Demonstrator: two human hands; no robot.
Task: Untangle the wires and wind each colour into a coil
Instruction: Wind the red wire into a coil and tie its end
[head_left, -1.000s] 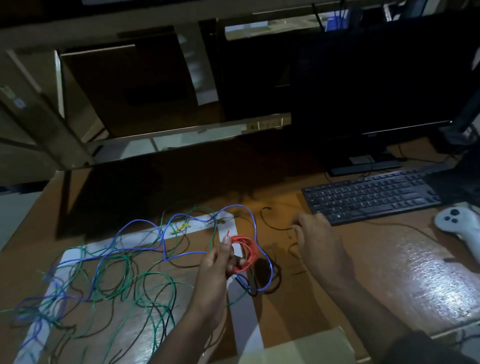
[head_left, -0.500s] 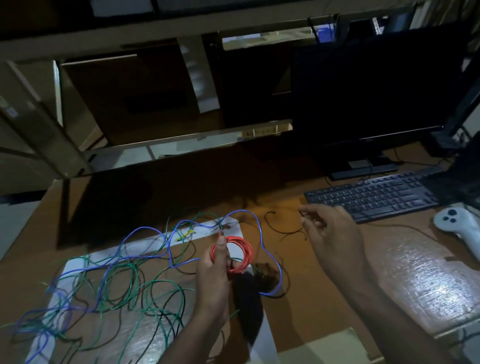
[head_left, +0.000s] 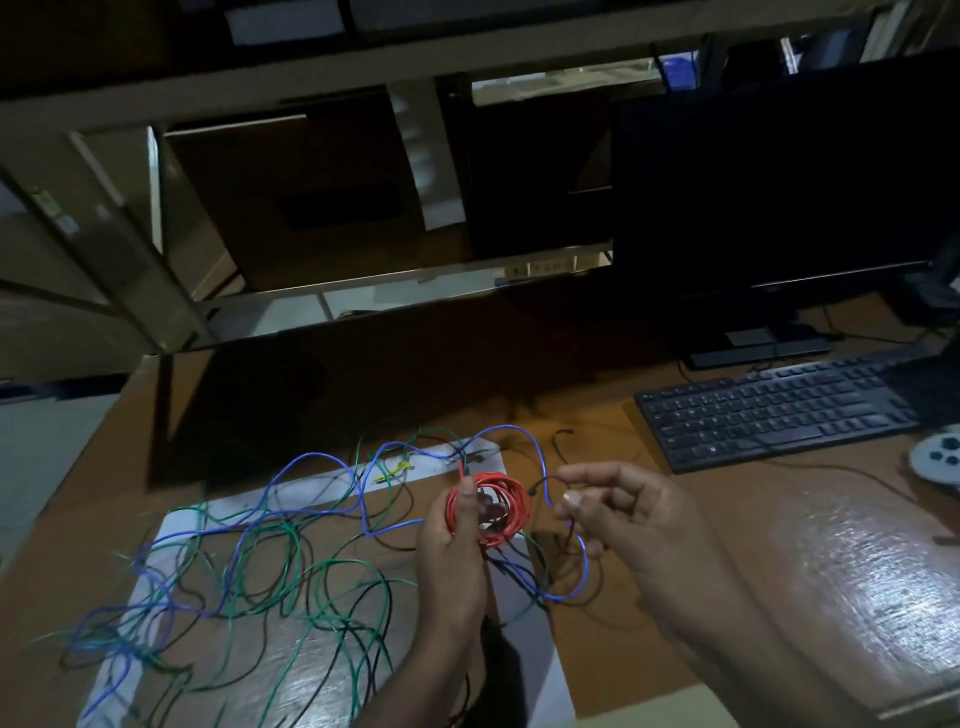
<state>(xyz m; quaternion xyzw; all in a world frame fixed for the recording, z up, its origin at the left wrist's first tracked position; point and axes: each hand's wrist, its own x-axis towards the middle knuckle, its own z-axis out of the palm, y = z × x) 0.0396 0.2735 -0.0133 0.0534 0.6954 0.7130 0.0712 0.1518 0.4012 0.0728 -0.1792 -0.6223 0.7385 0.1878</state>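
Left hand (head_left: 451, 558): raised above the surface, thumb and fingers pinching the red coil (head_left: 491, 512) at its left rim.
Right hand (head_left: 631, 512): thumb and forefinger nipped together on the end of a thin black wire (head_left: 543, 483) just right of the coil; other fingers loosely curled.
Red coil: several tight round turns of thin insulated wire, one short end sticking up; looks finished, judging by its neat shape.
Blue wire (head_left: 322, 460): long glossy strand looping over the white sheet (head_left: 524, 654), one bend hanging below the right hand.
Green wire (head_left: 291, 561): wide loose loops near the front-left of the surface, crossing blue and black strands.
Tangle location: spread from the left edge toward the middle of the brown surface (head_left: 810, 561), mostly on the sheet.
Handling: light, springy, smooth plastic sheath; a coil will likely spring open if not pinched across all turns.
Where to hold: a free end in one hand, feeding the strand out of the crossings rather than tugging, since pulling would probably tighten the knots.
Nearby: black keyboard (head_left: 774, 415) at the far-right, dark monitor (head_left: 784, 171) behind it.
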